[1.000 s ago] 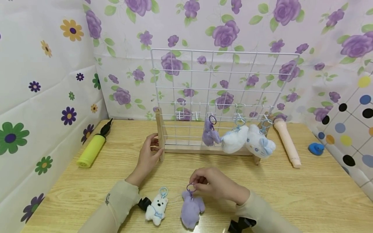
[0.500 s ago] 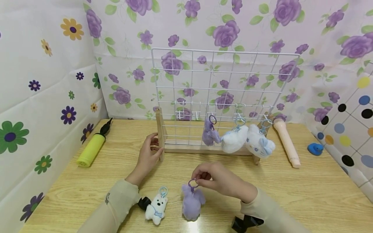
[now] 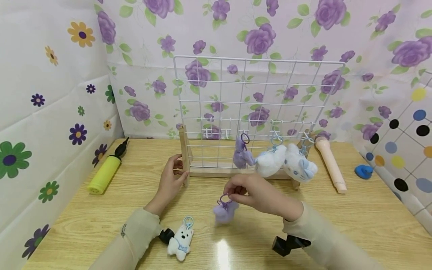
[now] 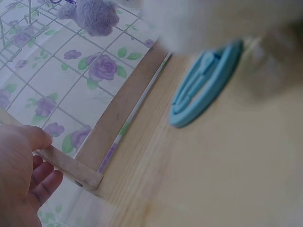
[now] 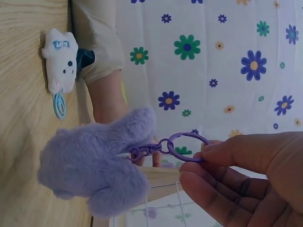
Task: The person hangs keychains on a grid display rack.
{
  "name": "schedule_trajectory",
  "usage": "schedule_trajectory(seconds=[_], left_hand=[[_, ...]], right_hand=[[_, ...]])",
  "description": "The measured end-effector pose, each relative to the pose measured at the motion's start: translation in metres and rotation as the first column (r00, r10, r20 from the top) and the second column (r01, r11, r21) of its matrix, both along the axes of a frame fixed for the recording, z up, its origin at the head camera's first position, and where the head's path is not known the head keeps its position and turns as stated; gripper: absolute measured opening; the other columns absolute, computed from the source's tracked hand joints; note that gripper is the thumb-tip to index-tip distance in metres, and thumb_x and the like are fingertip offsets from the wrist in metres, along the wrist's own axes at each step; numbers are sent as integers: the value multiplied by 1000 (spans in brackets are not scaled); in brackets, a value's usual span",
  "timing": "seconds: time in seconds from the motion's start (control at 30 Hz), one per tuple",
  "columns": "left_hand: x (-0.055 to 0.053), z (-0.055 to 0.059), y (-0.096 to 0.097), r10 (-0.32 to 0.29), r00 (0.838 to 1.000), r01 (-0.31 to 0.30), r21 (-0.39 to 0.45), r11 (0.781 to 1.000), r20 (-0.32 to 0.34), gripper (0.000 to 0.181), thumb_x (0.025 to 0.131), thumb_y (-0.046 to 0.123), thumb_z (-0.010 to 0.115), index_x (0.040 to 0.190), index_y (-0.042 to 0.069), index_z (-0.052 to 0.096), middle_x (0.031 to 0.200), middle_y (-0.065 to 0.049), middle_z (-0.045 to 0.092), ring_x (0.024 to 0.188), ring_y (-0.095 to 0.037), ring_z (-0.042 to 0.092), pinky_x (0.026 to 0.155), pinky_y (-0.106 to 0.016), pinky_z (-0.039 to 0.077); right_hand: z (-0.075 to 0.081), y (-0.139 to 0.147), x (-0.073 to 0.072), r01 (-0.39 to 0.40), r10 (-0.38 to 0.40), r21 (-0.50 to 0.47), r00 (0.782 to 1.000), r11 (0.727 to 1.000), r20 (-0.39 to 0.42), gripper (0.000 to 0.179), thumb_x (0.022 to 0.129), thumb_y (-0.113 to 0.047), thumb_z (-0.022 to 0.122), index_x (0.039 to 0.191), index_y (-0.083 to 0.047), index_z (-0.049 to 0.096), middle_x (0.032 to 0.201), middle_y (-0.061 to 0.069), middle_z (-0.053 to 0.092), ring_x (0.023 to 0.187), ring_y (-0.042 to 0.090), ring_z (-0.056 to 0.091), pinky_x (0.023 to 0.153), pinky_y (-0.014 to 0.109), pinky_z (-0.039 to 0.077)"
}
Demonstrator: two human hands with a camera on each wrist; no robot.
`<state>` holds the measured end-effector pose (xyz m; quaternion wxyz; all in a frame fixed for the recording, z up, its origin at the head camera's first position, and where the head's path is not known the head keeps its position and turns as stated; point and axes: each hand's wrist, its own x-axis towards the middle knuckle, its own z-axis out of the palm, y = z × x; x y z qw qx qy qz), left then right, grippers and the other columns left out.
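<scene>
From my right hand (image 3: 258, 193) dangles a purple plush keychain (image 5: 94, 163); thumb and forefinger pinch its purple ring (image 5: 187, 147), and the fuzzy body hangs over the table. My left hand (image 3: 171, 177) grips the left wooden post (image 3: 185, 153) of a white wire grid rack (image 3: 249, 102), thumb in front and fingers behind. On the rack's hooks at right hang a smaller purple plush keychain (image 3: 242, 153), a white plush (image 3: 271, 161) and a white plush with a blue bow (image 3: 299, 163). A white bear keychain (image 3: 181, 242) with a light-blue ring lies by the left forearm.
Two unloaded white hooks (image 3: 216, 133) sit on the grid's left part. A yellow-green hand pump (image 3: 106, 172) lies at the left, a pale pink tube-shaped object (image 3: 330, 165) and a blue toy duck (image 3: 364, 171) at the right. Patterned cloths surround the wooden table (image 3: 141, 247).
My right hand has risen and moved toward the rack, lifting the purple plush keychain by its ring from the table. The left hand stays on the post.
</scene>
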<state>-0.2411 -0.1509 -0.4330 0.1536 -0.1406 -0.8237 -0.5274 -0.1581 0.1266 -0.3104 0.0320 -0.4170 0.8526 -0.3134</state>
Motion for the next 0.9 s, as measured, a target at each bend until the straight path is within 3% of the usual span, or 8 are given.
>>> schedule_trajectory(seconds=[0.2,0.57,0.9], left_hand=[[0,0,0,4,1000,-4,6,1000,-9,60,85,-6,66,138,-1,37,116,-23,54,102,-32,57,82,-34,55],[-1,1,-1,5,1000,-5,13,1000,-6,59,86,-6,65,138,-1,38,117,-22,54,102,-31,57,81,-23,53],[-1,-1,0,8,1000,-7,12,1000,-17,60,85,-6,66,137,-1,38,116,-23,54,102,-33,57,84,-40,54]], right_hand=[[17,0,-7,19,-20,31,999,999,40,11,92,-7,62,101,-9,67,90,0,68,77,1,60,67,19,54],[43,-3,-23,57,-56,20,998,998,-14,10,91,-5,63,99,-8,68,89,5,71,74,5,62,65,21,54],[64,-2,-34,179,-178,34,983,983,-33,8,93,-8,61,98,-11,68,89,3,70,73,8,62,65,24,54]])
